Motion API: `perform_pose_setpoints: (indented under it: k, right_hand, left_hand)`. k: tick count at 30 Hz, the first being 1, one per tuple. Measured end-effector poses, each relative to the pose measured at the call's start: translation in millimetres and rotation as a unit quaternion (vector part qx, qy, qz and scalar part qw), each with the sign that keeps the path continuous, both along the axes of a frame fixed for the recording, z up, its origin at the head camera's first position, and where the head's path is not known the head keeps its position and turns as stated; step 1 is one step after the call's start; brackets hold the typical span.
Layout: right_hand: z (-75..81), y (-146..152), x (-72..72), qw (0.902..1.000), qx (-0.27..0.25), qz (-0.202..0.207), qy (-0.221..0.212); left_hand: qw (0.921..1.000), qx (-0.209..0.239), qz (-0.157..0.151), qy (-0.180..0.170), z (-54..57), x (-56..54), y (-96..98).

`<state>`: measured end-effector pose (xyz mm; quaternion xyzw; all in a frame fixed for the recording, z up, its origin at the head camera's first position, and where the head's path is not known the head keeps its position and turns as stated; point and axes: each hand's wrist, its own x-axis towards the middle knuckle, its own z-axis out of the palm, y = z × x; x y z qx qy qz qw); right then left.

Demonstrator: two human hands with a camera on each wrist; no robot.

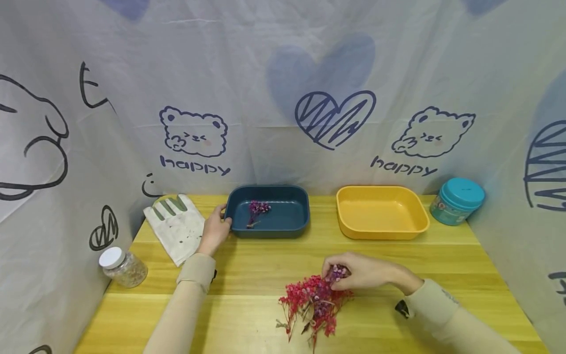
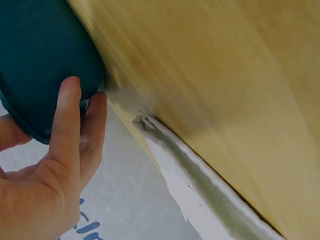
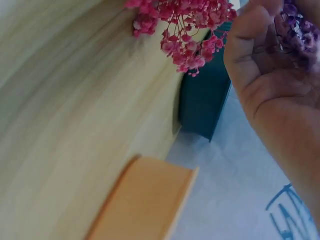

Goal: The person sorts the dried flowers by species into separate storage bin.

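Observation:
My left hand point(image 1: 216, 228) grips the left end of a dark teal tray point(image 1: 283, 233). In the left wrist view its fingers point(image 2: 67, 115) lie along the tray's outer wall, with the thumb at the rim. Inside that tray rests a small sprig of purple dried flowers point(image 1: 256, 209). My right hand point(image 1: 364, 271) pinches purple dried flowers point(image 1: 338, 272) over a loose pile of red dried flowers point(image 1: 305, 292) on the table. More purple blooms show among the red ones. Fingers partly hide the held flowers in the right wrist view.
A yellow tray point(image 1: 382, 235) stands right of the teal one, beside a turquoise-lidded tub point(image 1: 457, 201). White gloves point(image 1: 177, 236) lie by my left forearm. A white-capped clear jar point(image 1: 126, 270) is at the table's left edge. Printed cloth point(image 1: 265, 147) walls in the table.

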<state>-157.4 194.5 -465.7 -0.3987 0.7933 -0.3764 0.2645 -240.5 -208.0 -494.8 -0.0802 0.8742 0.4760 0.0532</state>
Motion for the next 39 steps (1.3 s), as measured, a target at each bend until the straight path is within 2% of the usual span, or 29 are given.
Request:
perform_pose_setpoints:
  k: [2,7,9,11,13,15,17,18,21,23,29,31,34,39]
  right_hand:
    - [0.5,-1,-1.2,0.9999,0.005,-0.005,0.011]
    - [1.9,-1,-5.3,0.9992,-0.037,-0.011,-0.011]
    - [2.0,-1,-8.1,0.9972,-0.063,-0.021,-0.035]
    - [3.0,-1,-11.2,0.9911,-0.097,-0.036,-0.084]
    - [5.2,-2,-14.6,0.9774,-0.140,-0.055,-0.148]
    - [8.5,-2,-18.4,0.9559,-0.185,-0.074,-0.216]
    - [12.6,-3,-22.8,0.9353,-0.220,-0.090,-0.262]
    - [14.6,-4,-25.4,0.9272,-0.233,-0.095,-0.277]
    - [21.6,-7,-34.2,0.9121,-0.250,-0.120,-0.302]
    - [26.9,-11,-40.9,0.9013,-0.250,-0.151,-0.320]
    - [37.9,-32,-67.8,0.8523,-0.261,-0.263,-0.370]
    - [39.4,-40,-78.8,0.8476,-0.262,-0.282,-0.365]
    - [38.8,-52,-96.1,0.8469,-0.256,-0.306,-0.351]
    - [34.5,-71,-119.9,0.8541,-0.237,-0.332,-0.323]
  left_hand:
    - [1.0000,0.001,0.001,0.000,0.4,0.1,-0.5]
    - [1.0000,0.008,0.003,-0.001,-0.4,-0.4,-1.9]
    - [1.0000,0.009,0.004,0.000,-1.0,-0.8,-2.6]
    - [1.0000,0.008,0.004,0.003,-1.7,-1.4,-3.2]
    - [0.9999,0.006,0.004,0.008,-2.4,-1.8,-3.8]
    - [0.9999,0.006,0.004,0.010,-3.2,-2.4,-4.4]
    - [0.9999,0.006,0.004,0.011,-4.1,-3.0,-5.0]
    - [0.9999,0.006,0.004,0.010,-4.5,-3.4,-5.4]
    - [0.9999,0.007,0.005,0.009,-5.4,-4.6,-6.2]
    - [0.9999,0.007,0.006,0.009,-5.7,-5.1,-6.4]
    - [0.9999,0.007,0.005,0.014,-6.2,-4.9,-6.6]
    - [0.9999,0.009,0.005,0.014,-5.9,-4.3,-6.3]
    - [0.9999,0.014,0.004,0.010,-4.9,-3.1,-5.1]
    - [0.9999,0.011,0.004,0.007,-5.6,-1.8,-2.1]
